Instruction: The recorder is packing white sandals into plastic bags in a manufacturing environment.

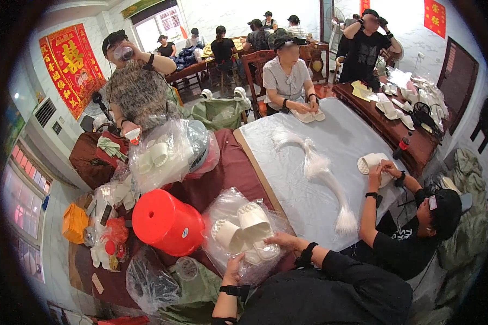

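Several white slippers (253,221) with quilted straps lie over a clear plastic bag (217,208) at the near edge of the table. My right hand (283,240) is closed around the edge of the nearest slipper (266,250), thumb on top. My left hand (233,268) pinches the near left side of that slipper, beside the crumpled plastic; its fingertips are partly covered. Right beside the bag, a red plastic bucket (162,221) stands upside down and tilted.
A white-covered table (320,146) bears a bundle of thin clear bags (314,162). One person works on slippers (374,162) at the right, another across the table. Bagged slippers (156,155) lie at the left. A green sack (200,295) sits at the near edge.
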The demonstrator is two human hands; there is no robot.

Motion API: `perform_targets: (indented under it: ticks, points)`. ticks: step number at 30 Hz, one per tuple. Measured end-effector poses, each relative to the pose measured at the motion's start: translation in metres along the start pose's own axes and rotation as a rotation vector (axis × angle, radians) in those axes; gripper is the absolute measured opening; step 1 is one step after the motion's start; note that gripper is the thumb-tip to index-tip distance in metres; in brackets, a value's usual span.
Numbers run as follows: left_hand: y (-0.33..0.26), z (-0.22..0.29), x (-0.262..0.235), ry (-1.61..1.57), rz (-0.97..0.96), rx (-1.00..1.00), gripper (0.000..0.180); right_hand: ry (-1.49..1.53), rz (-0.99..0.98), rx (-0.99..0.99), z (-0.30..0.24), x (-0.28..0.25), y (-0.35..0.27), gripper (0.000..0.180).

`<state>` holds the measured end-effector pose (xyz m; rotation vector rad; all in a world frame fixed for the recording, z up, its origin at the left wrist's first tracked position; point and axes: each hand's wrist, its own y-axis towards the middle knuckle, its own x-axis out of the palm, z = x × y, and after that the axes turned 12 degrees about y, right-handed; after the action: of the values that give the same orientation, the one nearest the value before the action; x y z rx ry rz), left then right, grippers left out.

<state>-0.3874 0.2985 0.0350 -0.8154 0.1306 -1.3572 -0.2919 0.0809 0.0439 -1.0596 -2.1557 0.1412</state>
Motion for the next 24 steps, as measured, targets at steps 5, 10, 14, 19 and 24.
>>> perform_targets:
  ticks: [5, 10, 14, 19, 24]
  points:
    - [0.003, 0.002, -0.007, -0.041, -0.012, 0.042, 0.037, 0.037, -0.030, 0.033, -0.023, 0.022, -0.009, 0.038]
    - [-0.020, 0.029, 0.022, -0.075, 0.015, -0.020, 0.041, 0.060, -0.064, 0.039, -0.022, 0.023, -0.006, 0.036]
    - [-0.028, 0.039, 0.029, -0.046, -0.059, 0.072, 0.039, 0.164, -0.069, 0.024, -0.014, 0.023, -0.003, 0.034]
    - [-0.022, 0.032, 0.019, -0.053, -0.076, 0.057, 0.035, 0.058, -0.088, -0.014, -0.006, 0.014, 0.006, 0.035]
    - [-0.021, 0.032, 0.023, -0.086, -0.034, 0.140, 0.029, 0.079, -0.106, -0.019, -0.007, 0.011, 0.010, 0.036]
